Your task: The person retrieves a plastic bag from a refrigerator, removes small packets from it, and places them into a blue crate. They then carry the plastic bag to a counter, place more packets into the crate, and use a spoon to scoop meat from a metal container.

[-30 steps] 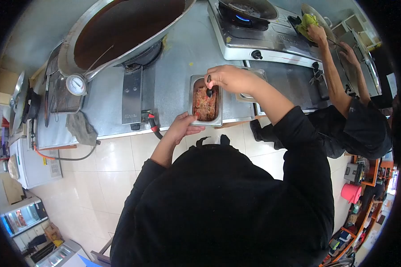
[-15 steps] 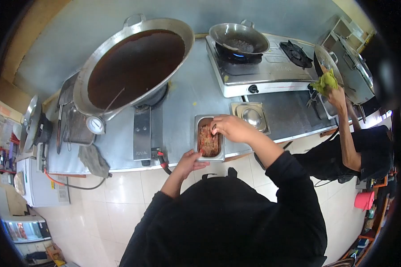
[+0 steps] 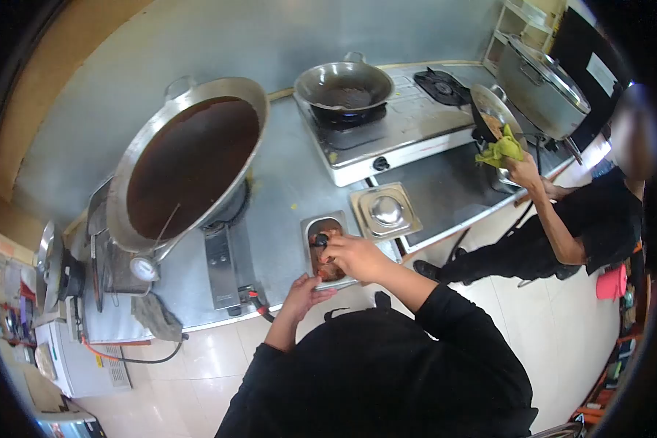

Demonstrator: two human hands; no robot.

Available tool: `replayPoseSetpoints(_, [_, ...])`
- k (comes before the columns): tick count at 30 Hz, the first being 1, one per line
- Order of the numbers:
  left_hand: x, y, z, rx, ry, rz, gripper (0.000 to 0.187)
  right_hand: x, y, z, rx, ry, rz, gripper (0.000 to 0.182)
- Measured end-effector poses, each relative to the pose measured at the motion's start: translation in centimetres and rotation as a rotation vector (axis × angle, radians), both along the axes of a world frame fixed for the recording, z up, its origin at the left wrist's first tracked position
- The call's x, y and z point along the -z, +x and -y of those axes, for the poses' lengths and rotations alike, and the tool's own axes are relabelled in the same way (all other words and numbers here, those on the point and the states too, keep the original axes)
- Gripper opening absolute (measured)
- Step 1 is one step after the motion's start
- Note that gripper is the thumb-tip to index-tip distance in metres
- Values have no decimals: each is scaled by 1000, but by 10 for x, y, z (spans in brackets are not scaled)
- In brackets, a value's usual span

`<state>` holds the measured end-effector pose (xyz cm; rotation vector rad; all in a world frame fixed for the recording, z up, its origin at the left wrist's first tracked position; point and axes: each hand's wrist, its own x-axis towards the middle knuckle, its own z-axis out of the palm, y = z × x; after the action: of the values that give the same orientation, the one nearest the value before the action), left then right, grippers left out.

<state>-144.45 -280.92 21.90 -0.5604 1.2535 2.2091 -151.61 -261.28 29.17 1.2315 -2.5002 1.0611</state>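
A small rectangular metal container with reddish food inside stands near the counter's front edge. Over its opening, my right hand has its fingers closed round a small black item, whose lower part is hidden. My left hand lies at the container's near left corner, fingers apart and touching or nearly touching the rim. Just right of the container rests a square metal lid with a round raised centre.
A large wok of dark liquid with a thermometer stands left. Behind are a stove and a smaller wok. At right, a co-worker holds a pan with a green cloth. A grey cloth hangs over the front edge.
The view has shifted, so the counter items sit lower and further left. My right hand now shows the black item more clearly over the food. The co-worker's pan appears more tilted.
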Motion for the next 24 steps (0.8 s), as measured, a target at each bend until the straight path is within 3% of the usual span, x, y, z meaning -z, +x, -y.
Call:
replayPoseSetpoints(2, [-2, -3, -5, -16, 1, -2, 26, 3, 3, -12, -107, 71, 65, 21])
replayPoseSetpoints(5, [-6, -8, -11, -9, -25, -19, 28, -2, 2, -28, 20, -77, 159, 21])
replayPoseSetpoints(9, [-10, -17, -25, 9, 14, -30, 31, 1, -22, -66, 468, -305, 238, 11])
replayPoseSetpoints(14, [-10, -19, -28, 126, -41, -9, 38, 13, -67, -104, 761, -258, 122, 11])
replayPoseSetpoints(18, [-1, 4, -17, 158, -121, -1, 49, 28, -97, -113, 809, -204, 78, 12])
replayPoseSetpoints(24, [6, 73, 17, 287, -540, -99, 57, 58, -150, -107, 768, -128, -141, 18])
